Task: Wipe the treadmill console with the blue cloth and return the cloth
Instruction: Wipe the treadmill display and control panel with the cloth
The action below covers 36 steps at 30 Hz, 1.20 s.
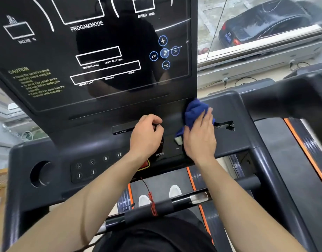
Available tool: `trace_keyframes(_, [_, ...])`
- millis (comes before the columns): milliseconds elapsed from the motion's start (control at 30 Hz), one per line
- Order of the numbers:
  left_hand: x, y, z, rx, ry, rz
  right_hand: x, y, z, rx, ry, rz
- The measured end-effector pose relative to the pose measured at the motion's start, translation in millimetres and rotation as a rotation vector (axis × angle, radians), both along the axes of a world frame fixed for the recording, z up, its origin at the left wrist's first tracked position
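Nearest, a black handlebar point(181, 200) tied with a red cord point(153, 207) crosses above white shoes point(174, 190). Beyond, on the matte grey treadmill console point(229, 142), the left hand point(146, 136) rests clenched, holding nothing. Just right of it, the right hand point(200, 137) presses flat-fingered on the crumpled blue cloth point(193, 110), which lies below the lower right corner of the glossy black display point(102, 91).

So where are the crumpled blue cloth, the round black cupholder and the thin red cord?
crumpled blue cloth point(194, 110): head view, its bunched upper folds.
round black cupholder point(40, 174): head view, its dark inner wall.
thin red cord point(153, 206): head view, its knot at the bar.
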State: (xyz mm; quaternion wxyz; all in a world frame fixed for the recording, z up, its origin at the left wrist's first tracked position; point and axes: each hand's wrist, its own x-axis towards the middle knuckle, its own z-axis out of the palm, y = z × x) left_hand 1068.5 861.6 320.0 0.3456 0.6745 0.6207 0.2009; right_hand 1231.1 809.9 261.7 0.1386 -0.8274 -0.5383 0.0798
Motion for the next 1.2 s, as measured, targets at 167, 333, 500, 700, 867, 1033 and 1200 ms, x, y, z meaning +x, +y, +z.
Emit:
trace_keyframes(167, [-2.9, 0.2, -4.9, 0.055, 0.015, -0.033, -45.3, -19.6, -9.4, 0.011, -0.129, 0.384])
trace_keyframes(333, [-22.5, -0.5, -11.3, 0.066, 0.064, -0.084, 1.8, -8.8, 2.4, -0.049, -0.166, 0.416])
trace_keyframes(500, [-25.1, -9.3, -6.2, 0.081, 0.104, -0.305, -43.7, -36.7, 3.4, -0.046, -0.075, 0.536])
trace_keyframes(700, [-87.3, -13.1, -8.8, 0.342, 0.507, -0.469, -65.5, -47.6, 4.7, -0.063, -0.071, 0.799])
trace_keyframes(867, [-164.6, -21.1, -16.3, 0.320, 0.616, -0.169, -147.3, -22.3, 12.4, -0.107, -0.043, 0.990])
trace_keyframes(1033, [-218.4, -33.6, -12.4, 0.292, 0.734, 0.032, -238.8, -18.4, 13.9, -0.159, -0.089, 0.969])
trace_keyframes(1200, [-210.7, -33.7, -5.7, 0.159, 0.779, 0.048, -228.7, -18.3, 17.3, -0.159, -0.120, 1.059])
